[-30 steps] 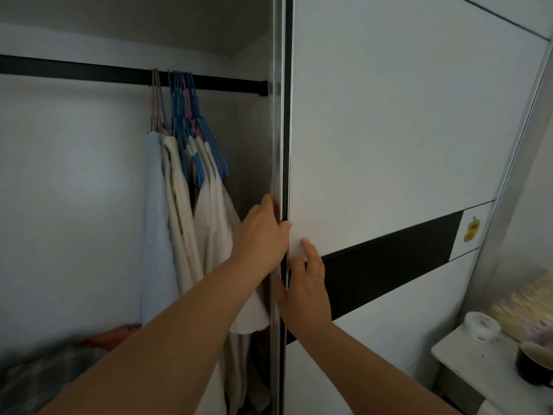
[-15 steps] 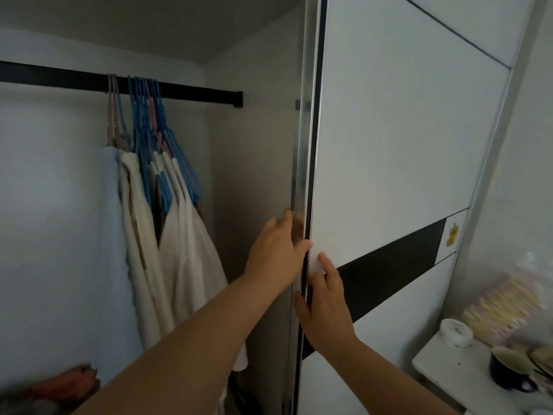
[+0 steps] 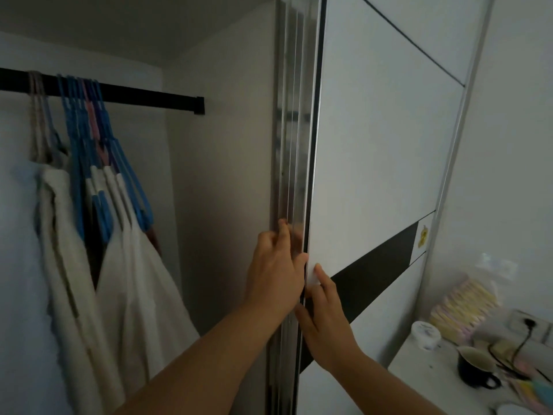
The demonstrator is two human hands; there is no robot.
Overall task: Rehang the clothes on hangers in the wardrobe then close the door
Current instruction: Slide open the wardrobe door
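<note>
Several pale garments [image 3: 128, 280] hang on blue and pink hangers [image 3: 89, 139] from a black rod [image 3: 149, 95] in the open wardrobe at left. The white sliding door [image 3: 374, 145], with a black band and a metal edge, stands right of the opening. My left hand [image 3: 275, 271] grips that metal edge, fingers behind it and thumb on the front. Just below it, my right hand [image 3: 326, 319] presses flat on the door's face.
A small white table [image 3: 425, 378] at lower right carries a dark mug [image 3: 475, 369], a white round tub [image 3: 425, 335] and a bag of pastel items [image 3: 463, 307]. A wall socket [image 3: 529, 324] with a plugged cable sits behind it.
The clothes and rod have shifted left in view and more of the wardrobe's right inner wall shows. Both hands stay on the door's edge; I cannot tell if the door slid.
</note>
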